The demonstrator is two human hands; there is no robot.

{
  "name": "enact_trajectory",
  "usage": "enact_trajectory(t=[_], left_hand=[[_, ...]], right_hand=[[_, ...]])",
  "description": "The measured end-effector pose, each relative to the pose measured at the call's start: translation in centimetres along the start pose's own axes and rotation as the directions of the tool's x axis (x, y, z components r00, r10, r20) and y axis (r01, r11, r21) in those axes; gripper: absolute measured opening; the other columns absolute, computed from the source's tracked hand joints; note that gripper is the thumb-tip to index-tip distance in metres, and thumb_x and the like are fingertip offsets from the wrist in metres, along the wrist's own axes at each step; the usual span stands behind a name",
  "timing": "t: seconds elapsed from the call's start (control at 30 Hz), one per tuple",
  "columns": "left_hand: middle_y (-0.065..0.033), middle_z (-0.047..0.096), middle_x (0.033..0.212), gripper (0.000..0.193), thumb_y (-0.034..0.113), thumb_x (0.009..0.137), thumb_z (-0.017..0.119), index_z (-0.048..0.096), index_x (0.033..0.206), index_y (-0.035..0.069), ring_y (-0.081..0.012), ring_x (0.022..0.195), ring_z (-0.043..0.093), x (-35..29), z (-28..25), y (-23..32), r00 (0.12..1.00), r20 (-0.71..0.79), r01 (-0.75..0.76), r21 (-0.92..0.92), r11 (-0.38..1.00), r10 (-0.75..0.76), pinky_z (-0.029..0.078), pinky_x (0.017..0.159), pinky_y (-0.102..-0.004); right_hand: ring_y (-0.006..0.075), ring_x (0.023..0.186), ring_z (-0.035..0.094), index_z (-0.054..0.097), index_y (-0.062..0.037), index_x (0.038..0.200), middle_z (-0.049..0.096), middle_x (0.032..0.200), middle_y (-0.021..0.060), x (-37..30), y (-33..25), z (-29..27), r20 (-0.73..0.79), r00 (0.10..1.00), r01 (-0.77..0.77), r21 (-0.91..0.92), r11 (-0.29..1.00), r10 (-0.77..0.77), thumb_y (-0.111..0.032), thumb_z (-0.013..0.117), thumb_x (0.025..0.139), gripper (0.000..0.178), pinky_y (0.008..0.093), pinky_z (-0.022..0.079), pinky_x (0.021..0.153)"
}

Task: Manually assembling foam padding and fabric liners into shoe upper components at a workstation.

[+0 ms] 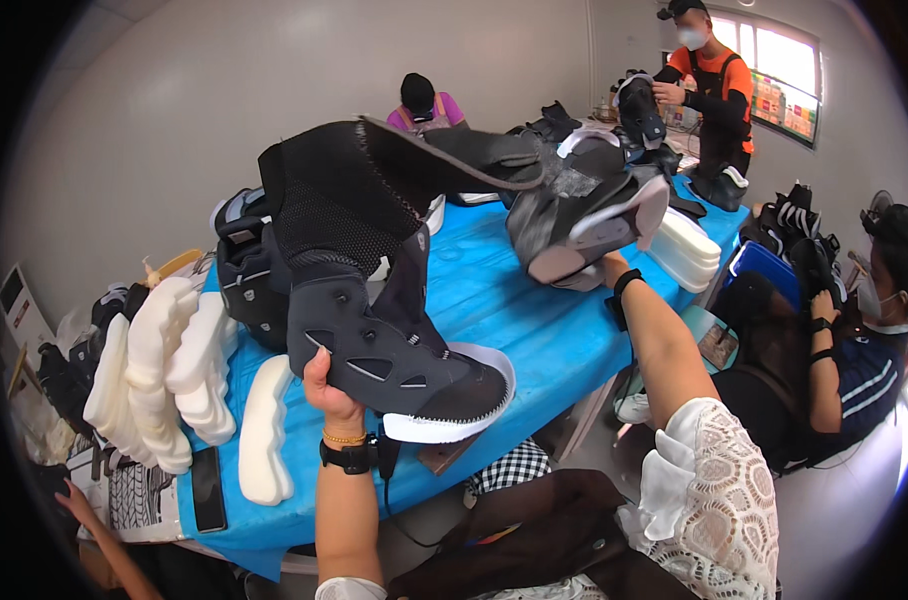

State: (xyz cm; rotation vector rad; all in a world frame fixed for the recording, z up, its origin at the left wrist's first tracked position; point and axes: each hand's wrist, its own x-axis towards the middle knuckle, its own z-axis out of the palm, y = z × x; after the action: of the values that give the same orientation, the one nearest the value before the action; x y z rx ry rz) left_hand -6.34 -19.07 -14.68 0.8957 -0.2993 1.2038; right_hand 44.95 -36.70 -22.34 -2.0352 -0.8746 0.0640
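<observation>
My left hand (pixel 331 395) grips a dark grey and black boot upper (pixel 374 350) near its heel side, thumb showing on the outer face. This upper has triangular cut-outs, a mesh shaft and a white strip stitched round its toe edge. It is held up above the table's near edge, its tall shaft reaching far and to the right. At the right, my right hand (pixel 614 268) is closed on a second black and grey boot upper (pixel 574 215), tilted and blurred, with a pale lining showing. Most fingers of that hand are hidden behind it.
A blue-covered table (pixel 474 290) carries white wavy foam pieces (pixel 164 350) and a dark phone (pixel 209 490) on the left, white pads (pixel 686 250) on the right. More uppers (pixel 249 275) stand behind. Co-workers sit or stand at the far side and right, near a blue bin (pixel 764 270).
</observation>
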Motion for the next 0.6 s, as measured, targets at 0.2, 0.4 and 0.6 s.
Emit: enact_trajectory(t=[0.2,0.4,0.6], left_hand=[[-0.0150,0.059,0.122,0.045,0.020,0.090,0.049,0.049,0.129,-0.004,-0.0287,0.111,0.059,0.8,0.2,-1.8,0.992,0.027,0.123,-0.060,0.991,-0.122,0.047,0.098,-0.0414],[-0.0140,0.061,0.118,0.044,0.025,0.091,0.047,0.052,0.125,-0.002,-0.0282,0.107,0.061,1.2,-0.6,-3.0,0.986,-0.021,0.165,-0.004,0.986,-0.165,0.049,0.096,-0.0396],[-0.0140,0.060,0.120,0.044,0.023,0.090,0.049,0.051,0.127,-0.002,-0.0280,0.108,0.061,0.8,0.1,-2.7,0.983,-0.007,0.185,0.044,0.982,-0.185,0.048,0.097,-0.0396]], right_hand=[[0.0401,0.104,0.058,0.045,-0.0111,0.128,0.050,0.122,0.0164,-3.7,2.2,-7.6,0.165,0.876,-0.351,0.863,0.364,0.453,-0.020,0.054,0.089,0.041,0.0503,0.053,0.084],[0.0328,0.105,0.058,0.040,-0.0072,0.135,0.046,0.124,0.0106,-9.2,2.0,-5.2,-0.236,0.729,0.254,0.965,0.065,0.642,-0.010,0.047,0.085,0.051,0.0438,0.049,0.090],[0.0264,0.126,0.038,0.034,-0.0068,0.139,0.036,0.139,0.0127,-16.3,-6.8,-5.1,-0.905,0.357,0.364,0.365,0.857,0.233,-0.012,0.060,0.080,0.065,0.0433,0.031,0.105]])
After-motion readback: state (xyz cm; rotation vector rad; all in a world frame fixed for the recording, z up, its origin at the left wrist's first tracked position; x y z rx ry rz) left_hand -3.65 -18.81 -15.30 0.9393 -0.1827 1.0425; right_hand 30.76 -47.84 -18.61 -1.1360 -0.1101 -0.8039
